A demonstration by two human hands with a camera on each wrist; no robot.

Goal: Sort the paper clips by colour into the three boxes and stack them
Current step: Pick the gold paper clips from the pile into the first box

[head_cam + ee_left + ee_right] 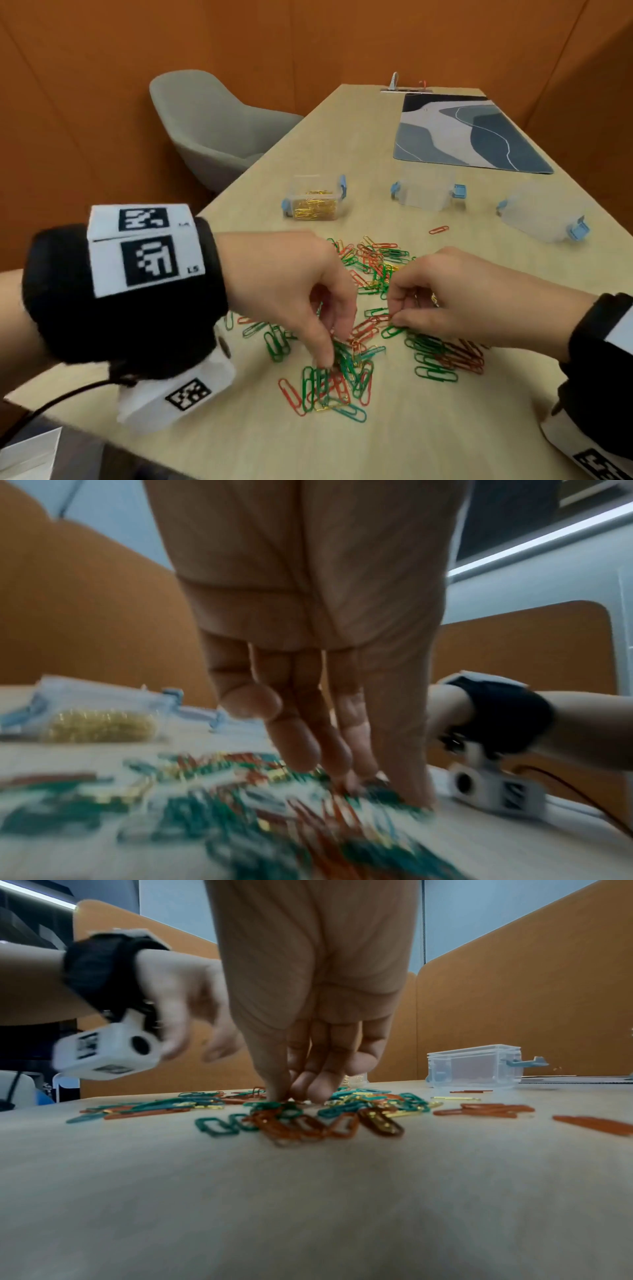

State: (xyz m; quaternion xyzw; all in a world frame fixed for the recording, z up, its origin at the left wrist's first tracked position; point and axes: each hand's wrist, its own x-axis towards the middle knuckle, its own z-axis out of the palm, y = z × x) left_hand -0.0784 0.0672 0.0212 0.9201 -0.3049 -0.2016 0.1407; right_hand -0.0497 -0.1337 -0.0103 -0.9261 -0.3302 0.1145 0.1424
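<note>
A loose pile of red, green and gold paper clips [363,308] covers the near half of the table. My left hand [334,346] reaches down into the pile's front part. Its thumb and fingers hang fairly straight, their tips touching the clips, and the left wrist view [383,788] is motion-blurred. My right hand [392,313] is to its right, thumb and fingertips [291,1096] drawn together on a paper clip in the pile. I cannot tell that clip's colour. Behind stand three clear boxes with blue latches: one holding gold clips [313,202], one empty [426,192], one tipped over [541,219].
A single red clip [439,229] lies apart behind the pile. A blue patterned mat [472,133] covers the far right of the table [239,438]. A grey chair [212,126] stands beyond the left edge. Orange partition walls surround the desk.
</note>
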